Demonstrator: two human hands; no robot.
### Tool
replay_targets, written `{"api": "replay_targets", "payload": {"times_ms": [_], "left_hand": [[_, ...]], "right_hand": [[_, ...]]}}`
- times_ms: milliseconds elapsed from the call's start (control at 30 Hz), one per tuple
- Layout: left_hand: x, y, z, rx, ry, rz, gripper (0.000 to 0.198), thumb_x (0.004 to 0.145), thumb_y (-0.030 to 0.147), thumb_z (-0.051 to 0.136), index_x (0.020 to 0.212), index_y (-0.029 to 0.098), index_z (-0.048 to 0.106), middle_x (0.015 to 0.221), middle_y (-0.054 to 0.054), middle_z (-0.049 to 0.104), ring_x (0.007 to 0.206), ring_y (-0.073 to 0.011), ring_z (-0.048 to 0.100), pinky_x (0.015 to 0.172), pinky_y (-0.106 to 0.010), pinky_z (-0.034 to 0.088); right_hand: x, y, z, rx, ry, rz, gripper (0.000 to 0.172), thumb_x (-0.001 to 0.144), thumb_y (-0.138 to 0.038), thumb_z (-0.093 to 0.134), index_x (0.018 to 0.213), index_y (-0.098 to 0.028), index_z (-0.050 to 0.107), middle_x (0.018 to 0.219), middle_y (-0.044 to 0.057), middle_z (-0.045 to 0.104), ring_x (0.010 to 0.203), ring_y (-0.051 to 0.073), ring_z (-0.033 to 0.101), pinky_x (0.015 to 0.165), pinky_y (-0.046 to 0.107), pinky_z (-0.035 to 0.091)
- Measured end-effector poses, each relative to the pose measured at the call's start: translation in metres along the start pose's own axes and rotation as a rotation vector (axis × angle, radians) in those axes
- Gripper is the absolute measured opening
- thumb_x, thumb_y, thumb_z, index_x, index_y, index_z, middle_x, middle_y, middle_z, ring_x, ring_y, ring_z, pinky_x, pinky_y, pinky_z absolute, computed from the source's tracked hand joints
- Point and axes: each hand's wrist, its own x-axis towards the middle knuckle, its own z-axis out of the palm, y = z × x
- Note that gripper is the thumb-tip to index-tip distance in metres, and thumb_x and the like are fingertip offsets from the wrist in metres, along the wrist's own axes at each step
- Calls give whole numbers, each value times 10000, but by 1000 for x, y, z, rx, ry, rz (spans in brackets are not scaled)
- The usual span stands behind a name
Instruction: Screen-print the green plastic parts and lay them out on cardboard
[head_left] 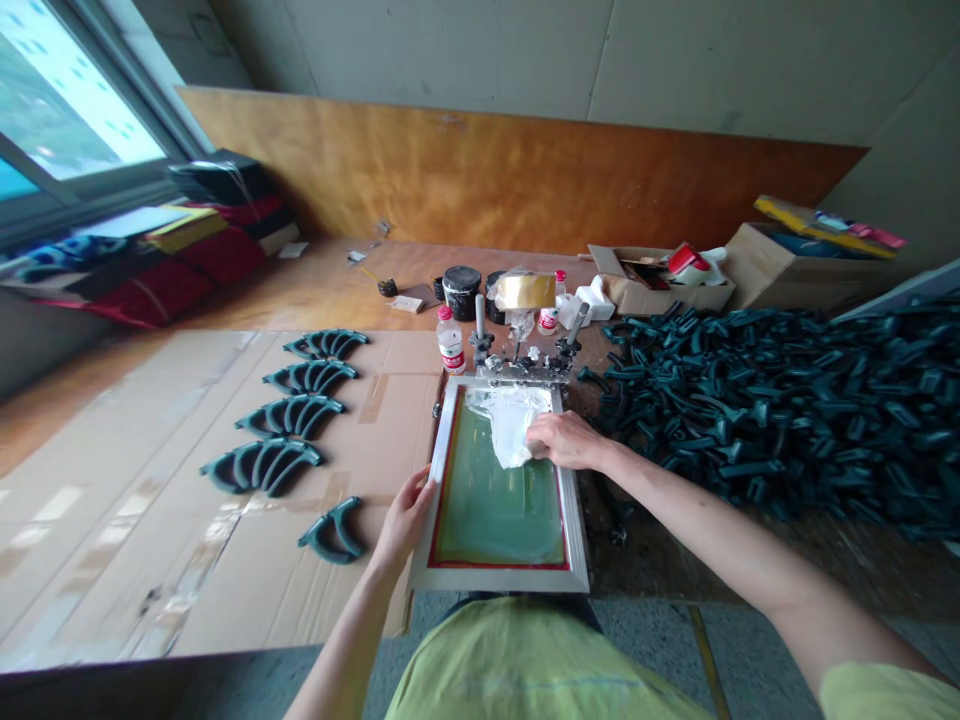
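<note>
A screen-printing frame (512, 578) with a green mesh lies before me, its far end under a metal hinge clamp (525, 368). My left hand (409, 513) is closed on the frame's left rail, the fingers partly hidden beneath it. Over the far right part of the mesh, my right hand (568, 440) is closed on a crumpled white cloth (514, 425) that lies spread across the mesh. A plastic bottle with a red cap (451, 342) stands just left of the clamp.
Dark green curved plastic parts (262, 466) sit in rows on cardboard (277, 600) at left. A large heap of similar parts (787, 420) covers the right side. Behind the clamp are black tubs (461, 292), a second bottle (548, 320) and an open carton (675, 295).
</note>
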Motion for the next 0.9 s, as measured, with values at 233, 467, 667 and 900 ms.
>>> {"api": "replay_targets", "payload": {"times_ms": [233,467,667,900], "left_hand": [[-2,3,-2,12,15,4,706,721,624,646,1252,168,556,729,-7,669,652,-180,650,589,-264,508],[-16,30,2,-52,-2,-44,734,698,587,692,1291,188,526,803,-27,711,644,-174,659,579,-258,517],[-32,89,-8,-37,-27,2,722,695,643,665,1259,200,590,906,-42,729,741,-211,675,598,-266,516],[-2,162,8,-259,41,410,573,777,673,542,1017,163,647,941,-71,710,841,-206,664,679,-293,533]], "right_hand": [[-8,-13,42,-72,265,10,260,859,-38,476,970,-172,671,952,81,673,925,191,566,784,296,453],[19,9,6,77,291,157,375,852,-192,645,1217,-273,611,1025,24,654,930,162,604,807,259,468],[57,45,-29,-34,347,416,677,806,-185,682,1420,-318,432,1135,62,561,949,215,585,805,315,482],[-16,74,-9,119,564,813,308,898,-257,528,1185,-156,575,939,84,650,874,223,604,794,343,472]]}}
